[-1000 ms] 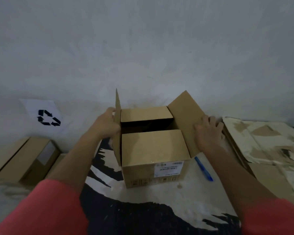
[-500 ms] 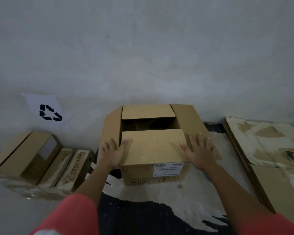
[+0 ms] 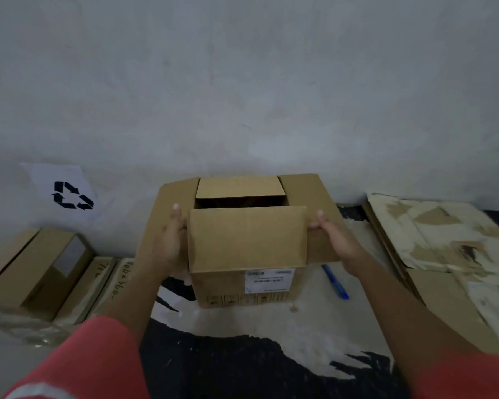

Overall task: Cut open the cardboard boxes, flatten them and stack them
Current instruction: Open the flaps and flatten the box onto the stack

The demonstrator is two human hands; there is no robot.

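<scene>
There is only one view, from a camera worn on the person's head. It looks forward and down and faces the grey wall (image 3: 242, 82) on the far side. It is close: the cardboard box (image 3: 247, 237) fills the centre. Both forearms enter from the near corners, with the left hand (image 3: 170, 243) and right hand (image 3: 333, 240) at its sides.

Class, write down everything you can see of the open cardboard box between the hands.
It is a brown cardboard box, upright on the floor covering near the wall, top open. Its side flaps are splayed outward; the far and near flaps lie roughly level with a dark gap between. A white printed label and small symbols mark its near face. The left hand lies flat against its left flap, the right hand against its right flap.
</scene>
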